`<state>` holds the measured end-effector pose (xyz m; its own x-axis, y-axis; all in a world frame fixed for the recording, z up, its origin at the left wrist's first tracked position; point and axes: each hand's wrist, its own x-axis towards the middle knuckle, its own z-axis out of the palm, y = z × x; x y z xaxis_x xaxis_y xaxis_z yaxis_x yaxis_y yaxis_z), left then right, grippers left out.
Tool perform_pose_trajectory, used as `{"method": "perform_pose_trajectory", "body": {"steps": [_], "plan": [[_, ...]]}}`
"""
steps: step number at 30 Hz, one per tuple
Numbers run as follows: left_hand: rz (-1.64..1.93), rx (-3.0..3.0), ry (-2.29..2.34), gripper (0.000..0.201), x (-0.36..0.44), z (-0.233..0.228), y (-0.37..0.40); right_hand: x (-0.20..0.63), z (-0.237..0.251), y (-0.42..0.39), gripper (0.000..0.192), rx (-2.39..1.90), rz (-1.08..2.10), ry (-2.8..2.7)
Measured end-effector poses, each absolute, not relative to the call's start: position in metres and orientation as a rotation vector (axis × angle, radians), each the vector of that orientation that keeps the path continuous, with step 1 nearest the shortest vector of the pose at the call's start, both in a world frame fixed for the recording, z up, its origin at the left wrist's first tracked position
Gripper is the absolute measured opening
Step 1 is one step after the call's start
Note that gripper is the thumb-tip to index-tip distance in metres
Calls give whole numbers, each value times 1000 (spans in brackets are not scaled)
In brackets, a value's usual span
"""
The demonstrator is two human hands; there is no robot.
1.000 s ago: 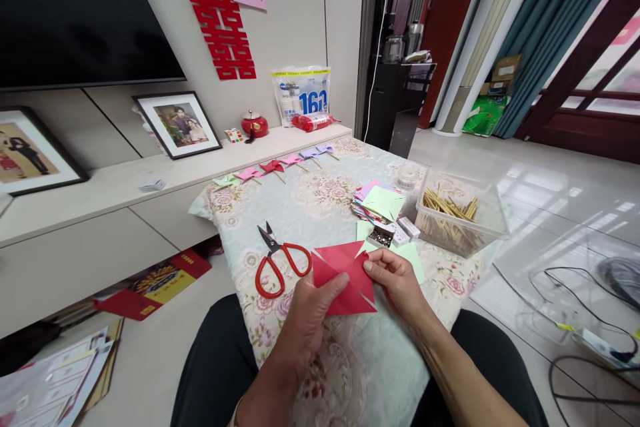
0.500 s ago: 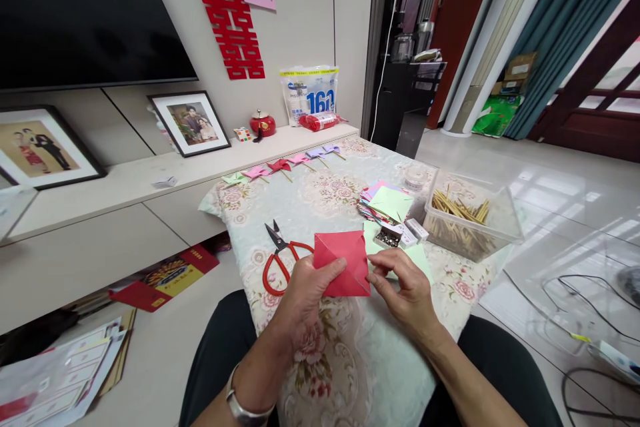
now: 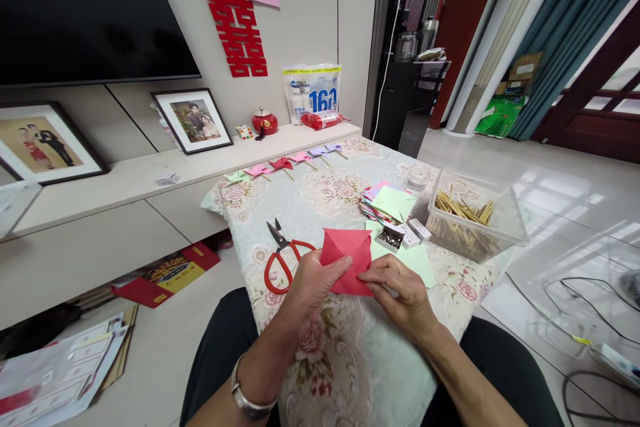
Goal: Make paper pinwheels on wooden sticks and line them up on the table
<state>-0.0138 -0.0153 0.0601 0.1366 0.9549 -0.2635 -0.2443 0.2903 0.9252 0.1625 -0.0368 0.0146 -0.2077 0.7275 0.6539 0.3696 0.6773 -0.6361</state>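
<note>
A red square of paper (image 3: 345, 250) with diagonal creases is held up above the near part of the table. My left hand (image 3: 317, 280) grips its left side, thumb on top. My right hand (image 3: 397, 287) pinches the paper near its lower right corner, thumb and fingers closed together. Red-handled scissors (image 3: 283, 257) lie partly open just left of my left hand. Beyond my right hand are a small open box of metal pins (image 3: 391, 238), light green paper sheets (image 3: 420, 263) and a stack of coloured paper squares (image 3: 387, 201).
Several paper pinwheels (image 3: 281, 164) on sticks line the table's far edge. A clear plastic bin (image 3: 505, 227) of thin wooden sticks stands at the right, beside a roll of tape (image 3: 417, 179). A low cabinet (image 3: 150, 183) with framed photos runs along the wall.
My right hand has moved in from beside the paper and now pinches its lower right corner area. The red paper has tilted slightly. My left hand keeps its hold.
</note>
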Motion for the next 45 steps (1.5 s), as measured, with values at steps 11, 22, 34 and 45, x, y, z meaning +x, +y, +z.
{"method": "perform_pose_trajectory", "body": {"steps": [11,22,34,45], "plan": [[1019,869,1134,13,-10,58,-21,163,17,-37,17,-865,514,-1867],[1026,887,1172,13,-6,54,-30,163,23,-37,16,-1016,809,-1805],[956,881,1140,15,-2,46,-34,161,20,-34,17,-1133,940,-1733],[949,860,1077,18,-2,42,-34,160,23,-35,15,-1179,1007,-1720]]}}
